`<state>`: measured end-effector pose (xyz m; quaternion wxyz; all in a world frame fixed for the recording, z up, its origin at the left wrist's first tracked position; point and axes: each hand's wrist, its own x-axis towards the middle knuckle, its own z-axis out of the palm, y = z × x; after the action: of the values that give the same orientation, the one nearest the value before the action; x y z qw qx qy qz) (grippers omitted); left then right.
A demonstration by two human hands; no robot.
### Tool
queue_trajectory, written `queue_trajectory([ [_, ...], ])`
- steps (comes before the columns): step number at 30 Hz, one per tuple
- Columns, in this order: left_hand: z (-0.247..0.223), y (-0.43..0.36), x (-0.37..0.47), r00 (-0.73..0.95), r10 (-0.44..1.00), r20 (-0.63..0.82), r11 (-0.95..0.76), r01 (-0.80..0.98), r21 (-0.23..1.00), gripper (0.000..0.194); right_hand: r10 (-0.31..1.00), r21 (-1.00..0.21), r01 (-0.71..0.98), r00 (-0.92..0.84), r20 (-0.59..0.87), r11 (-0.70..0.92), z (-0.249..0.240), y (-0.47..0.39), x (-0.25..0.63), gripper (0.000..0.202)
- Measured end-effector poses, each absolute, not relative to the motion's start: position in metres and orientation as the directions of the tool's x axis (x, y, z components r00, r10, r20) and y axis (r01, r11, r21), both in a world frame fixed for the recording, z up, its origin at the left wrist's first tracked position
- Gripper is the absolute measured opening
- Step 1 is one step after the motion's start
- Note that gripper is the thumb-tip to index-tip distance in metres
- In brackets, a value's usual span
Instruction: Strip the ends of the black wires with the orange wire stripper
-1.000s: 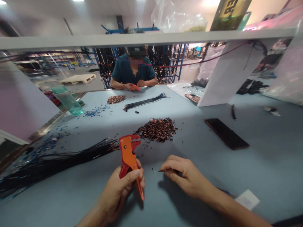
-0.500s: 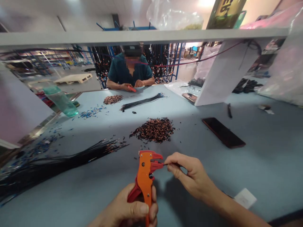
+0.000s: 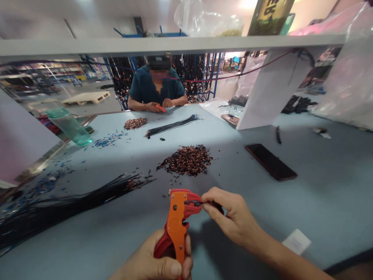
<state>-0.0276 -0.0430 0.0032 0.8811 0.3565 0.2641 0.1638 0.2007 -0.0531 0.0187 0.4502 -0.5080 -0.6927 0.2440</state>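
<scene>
My left hand (image 3: 166, 260) is wrapped round the handles of an orange and red wire stripper (image 3: 176, 217), held upright near the bottom centre. At the tool's red jaws, my right hand (image 3: 230, 212) pinches a thin dark wire (image 3: 201, 202), its fingertips close against the jaw ends. Behind the tool lies a pile of short black and copper-coloured scraps (image 3: 189, 159). To the left, a long bundle of black wires (image 3: 78, 206) stretches across the table, with bare copper ends toward the middle.
A black phone (image 3: 271, 161) and a white paper piece (image 3: 296, 242) lie at right. Across the table a person (image 3: 157, 87) holds a red tool. A green bottle (image 3: 70, 126) leans at left; a shelf (image 3: 175, 44) spans overhead.
The stripper's red jaws have moved closer together around the wire. My right fingertips are nearer the jaws. The whole scene has shifted slightly left.
</scene>
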Motion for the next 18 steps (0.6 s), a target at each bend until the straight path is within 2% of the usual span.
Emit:
queue_trajectory([
  [9, 0.0037, -0.0428, -0.0296, 0.811, 0.459, -0.364, 0.683, -0.060, 0.728, 0.038, 0.938, -0.791, 0.513, -0.095, 0.333, 0.332, 0.0229, -0.0558, 0.1999, 0.018],
  [18, 0.0038, -0.0428, -0.0292, 0.792, 0.472, -0.387, 0.611, 0.022, 0.791, 0.040, 0.871, -0.689, 0.549, -0.178, 0.458, 0.474, 0.0205, -0.0597, 0.2026, 0.020],
])
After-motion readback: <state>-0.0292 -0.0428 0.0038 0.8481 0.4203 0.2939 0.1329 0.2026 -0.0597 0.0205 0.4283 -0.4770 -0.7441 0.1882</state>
